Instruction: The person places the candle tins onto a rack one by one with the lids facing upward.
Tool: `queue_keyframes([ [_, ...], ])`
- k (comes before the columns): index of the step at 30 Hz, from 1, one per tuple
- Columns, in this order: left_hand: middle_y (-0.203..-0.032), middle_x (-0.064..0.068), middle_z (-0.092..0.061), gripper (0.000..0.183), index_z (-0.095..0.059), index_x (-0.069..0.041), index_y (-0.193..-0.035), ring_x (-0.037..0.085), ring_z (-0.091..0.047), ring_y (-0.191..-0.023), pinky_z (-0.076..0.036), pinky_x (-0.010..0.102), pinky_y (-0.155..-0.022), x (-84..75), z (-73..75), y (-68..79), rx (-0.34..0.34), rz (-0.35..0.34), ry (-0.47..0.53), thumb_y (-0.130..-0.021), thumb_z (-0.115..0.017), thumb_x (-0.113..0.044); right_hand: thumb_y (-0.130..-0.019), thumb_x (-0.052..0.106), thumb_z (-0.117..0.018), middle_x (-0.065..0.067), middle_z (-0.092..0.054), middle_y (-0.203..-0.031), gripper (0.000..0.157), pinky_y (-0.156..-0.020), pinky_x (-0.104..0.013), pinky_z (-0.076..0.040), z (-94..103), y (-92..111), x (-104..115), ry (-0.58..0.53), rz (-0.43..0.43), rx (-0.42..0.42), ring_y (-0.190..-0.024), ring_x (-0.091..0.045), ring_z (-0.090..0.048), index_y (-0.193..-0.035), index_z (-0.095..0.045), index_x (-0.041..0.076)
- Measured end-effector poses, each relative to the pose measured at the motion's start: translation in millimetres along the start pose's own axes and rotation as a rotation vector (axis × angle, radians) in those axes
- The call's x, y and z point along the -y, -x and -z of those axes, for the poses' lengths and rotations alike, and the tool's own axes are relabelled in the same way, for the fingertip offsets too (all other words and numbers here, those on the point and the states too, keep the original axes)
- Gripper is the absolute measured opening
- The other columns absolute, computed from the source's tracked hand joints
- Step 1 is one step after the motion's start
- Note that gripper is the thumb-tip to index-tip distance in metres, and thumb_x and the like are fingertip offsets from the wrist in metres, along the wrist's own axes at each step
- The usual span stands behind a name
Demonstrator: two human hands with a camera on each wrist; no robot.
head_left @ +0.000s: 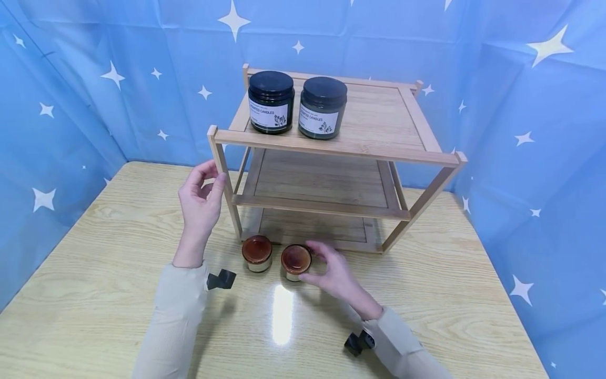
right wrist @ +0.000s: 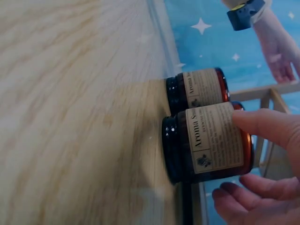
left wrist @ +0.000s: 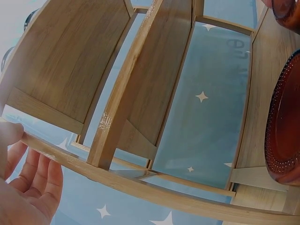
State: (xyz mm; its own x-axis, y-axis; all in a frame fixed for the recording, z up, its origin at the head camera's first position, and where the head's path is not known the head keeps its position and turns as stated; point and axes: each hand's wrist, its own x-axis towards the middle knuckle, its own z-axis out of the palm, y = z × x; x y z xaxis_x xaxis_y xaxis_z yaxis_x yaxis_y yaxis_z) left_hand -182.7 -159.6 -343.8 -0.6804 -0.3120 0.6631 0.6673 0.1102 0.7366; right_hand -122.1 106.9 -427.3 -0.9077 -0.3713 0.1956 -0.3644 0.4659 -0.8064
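My left hand (head_left: 201, 195) is at the front left post of a three-tier wooden shelf rack (head_left: 341, 150), thumb on one side and fingers curled behind. The left wrist view shows that thumb lying on the post (left wrist: 61, 157). With thumb and fingers on either side, my right hand (head_left: 333, 271) grips an amber candle jar (head_left: 295, 258) standing on the table before the rack. A second amber jar (head_left: 257, 250) stands just left of it. Both have beige "Aroma" labels and rest upside down, dark lids (right wrist: 171, 150) against the table.
Two dark green jars with black lids, the left one (head_left: 271, 102) and the right one (head_left: 323, 108), stand on the rack's top tier at the left. Bare wood shows on the middle tier (head_left: 322, 181). A blue star-patterned curtain (head_left: 142, 95) encloses the wood-grain table (head_left: 94, 273).
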Motion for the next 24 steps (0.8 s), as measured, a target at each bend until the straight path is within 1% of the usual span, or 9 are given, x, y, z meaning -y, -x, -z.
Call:
queue_keyframes([
  [6,-0.089,-0.004,-0.061,0.023,-0.057,0.021,-0.108,0.01,-0.057,-0.086,-0.053,0.02,-0.074,-2.1,-0.9,-0.3,0.0,-0.002,0.003,-0.089,-0.059,0.009,-0.067,0.005,-0.085,-0.024,-0.06,-0.118,0.068,-0.087,-0.044,-0.053,-2.6,-2,-8,0.03,0.039,0.039,-0.101,-0.039,-0.061,-0.126,-0.053,-0.009],
  [9,-0.089,-0.005,-0.061,0.022,-0.057,0.021,-0.107,0.01,-0.056,-0.085,-0.053,0.019,-0.073,-1.5,-0.8,0.0,-0.002,-0.002,0.005,-0.088,-0.059,0.01,-0.068,0.006,-0.086,-0.023,-0.061,-0.118,0.068,-0.085,-0.043,-0.054,-4.0,-3,-10,0.053,0.042,0.046,-0.098,-0.036,-0.062,-0.127,-0.054,-0.008],
  [10,-0.089,-0.007,-0.06,0.022,-0.056,0.021,-0.107,0.01,-0.056,-0.085,-0.053,0.02,-0.073,-1.1,-0.7,-0.1,0.0,-0.004,0.002,-0.088,-0.058,0.011,-0.068,0.007,-0.086,-0.022,-0.061,-0.118,0.069,-0.085,-0.043,-0.054,-4.3,-4,-10,0.061,0.04,0.048,-0.098,-0.035,-0.063,-0.127,-0.054,-0.007],
  [15,-0.089,-0.008,-0.06,0.022,-0.056,0.021,-0.107,0.01,-0.056,-0.085,-0.053,0.019,-0.073,-0.3,-0.5,-0.3,-0.001,-0.001,0.006,-0.088,-0.058,0.01,-0.067,0.011,-0.087,-0.021,-0.062,-0.118,0.071,-0.087,-0.046,-0.052,-5.2,-6,-12,0.08,0.038,0.058,-0.099,-0.034,-0.063,-0.128,-0.054,-0.006],
  [17,-0.089,-0.008,-0.06,0.022,-0.056,0.021,-0.107,0.01,-0.056,-0.085,-0.052,0.019,-0.073,-0.2,-0.4,-0.4,-0.001,-0.002,0.004,-0.088,-0.058,0.01,-0.067,0.011,-0.087,-0.02,-0.063,-0.117,0.071,-0.087,-0.046,-0.052,-5.2,-6,-12,0.073,0.036,0.061,-0.099,-0.033,-0.063,-0.128,-0.055,-0.005],
  [24,-0.089,-0.009,-0.06,0.021,-0.056,0.021,-0.107,0.01,-0.057,-0.085,-0.052,0.019,-0.073,-0.1,-0.2,-0.1,-0.001,-0.006,-0.004,-0.088,-0.058,0.01,-0.063,0.008,-0.089,-0.016,-0.065,-0.111,0.069,-0.082,-0.036,-0.054,-6.2,-8,-12,0.014,0.011,0.058,-0.094,-0.028,-0.063,-0.122,-0.056,-0.005],
])
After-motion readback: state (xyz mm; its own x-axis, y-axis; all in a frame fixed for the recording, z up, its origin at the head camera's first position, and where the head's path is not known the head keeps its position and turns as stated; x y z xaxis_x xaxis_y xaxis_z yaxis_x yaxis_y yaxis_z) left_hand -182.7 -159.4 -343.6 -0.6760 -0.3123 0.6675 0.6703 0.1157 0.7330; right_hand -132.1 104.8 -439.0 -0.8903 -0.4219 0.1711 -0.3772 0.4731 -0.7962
